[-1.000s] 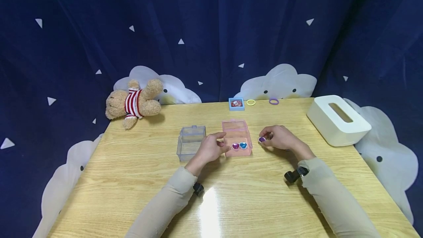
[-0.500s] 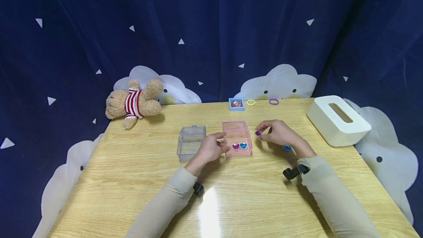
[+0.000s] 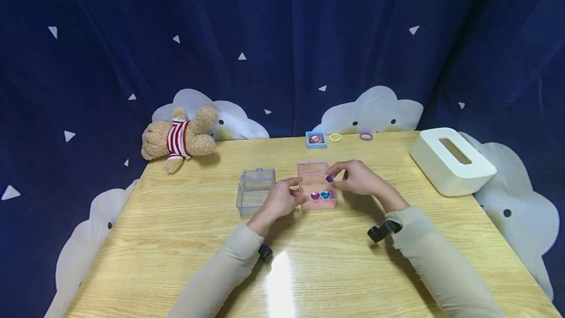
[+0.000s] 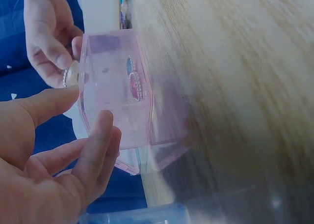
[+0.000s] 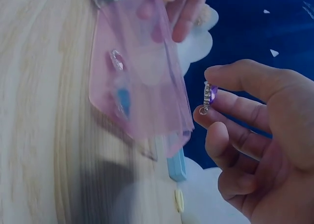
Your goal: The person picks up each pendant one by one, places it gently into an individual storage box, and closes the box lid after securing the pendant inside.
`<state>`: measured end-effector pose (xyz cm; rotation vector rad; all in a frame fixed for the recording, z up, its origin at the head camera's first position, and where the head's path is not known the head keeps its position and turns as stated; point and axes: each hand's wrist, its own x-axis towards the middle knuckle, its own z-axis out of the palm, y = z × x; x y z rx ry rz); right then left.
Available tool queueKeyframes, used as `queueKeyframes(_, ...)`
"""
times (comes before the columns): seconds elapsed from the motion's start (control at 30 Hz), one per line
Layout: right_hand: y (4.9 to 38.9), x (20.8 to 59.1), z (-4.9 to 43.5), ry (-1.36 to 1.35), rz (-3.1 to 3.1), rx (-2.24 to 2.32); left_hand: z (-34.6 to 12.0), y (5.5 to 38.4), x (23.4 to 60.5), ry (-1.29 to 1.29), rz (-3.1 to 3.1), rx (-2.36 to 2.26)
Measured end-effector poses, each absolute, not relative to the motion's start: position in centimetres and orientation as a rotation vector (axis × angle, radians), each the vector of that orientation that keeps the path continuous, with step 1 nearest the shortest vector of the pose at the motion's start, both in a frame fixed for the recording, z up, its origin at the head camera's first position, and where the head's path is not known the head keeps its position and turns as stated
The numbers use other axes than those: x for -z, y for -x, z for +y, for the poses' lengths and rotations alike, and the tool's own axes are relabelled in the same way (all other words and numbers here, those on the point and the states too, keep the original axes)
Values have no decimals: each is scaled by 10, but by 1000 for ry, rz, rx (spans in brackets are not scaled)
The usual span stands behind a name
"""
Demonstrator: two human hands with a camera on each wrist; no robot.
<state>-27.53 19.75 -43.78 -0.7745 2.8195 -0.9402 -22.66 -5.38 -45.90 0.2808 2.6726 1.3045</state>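
Observation:
My right hand (image 3: 359,178) pinches a purple gem charm (image 5: 210,94) with a beaded silver rim and a small loop, between thumb and fingertips. It is at the right edge of the pink transparent box (image 3: 311,203), whose lid stands open at the back. Inside that box lie a magenta gem charm (image 3: 315,195) and a blue gem charm (image 3: 325,195), side by side. At the box's left side, my left hand (image 3: 281,196) holds the wall with its fingertips; in the right wrist view they show through the pink plastic.
A clear bluish box (image 3: 252,200) stands open beside my left hand. Farther back are a small blue-framed picture (image 3: 316,139), a yellow ring (image 3: 335,137) and a purple ring (image 3: 366,136). A teddy bear (image 3: 178,139) lies back left; a white tissue box (image 3: 454,161) is at right.
My right hand has lifted the purple gem charm from the table and carried it left to the pink box's edge. My left hand has stayed in place.

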Motion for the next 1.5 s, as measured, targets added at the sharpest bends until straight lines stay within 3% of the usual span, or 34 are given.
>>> queueKeyframes(1.0, 275, 460, 161, 732, 2819, 580, -54, 225, 460, -290, 2680, -1302)
queueKeyframes(1.5, 276, 457, 165, 720, 2848, 636, -54, 227, 457, -288, 2682, -1287)
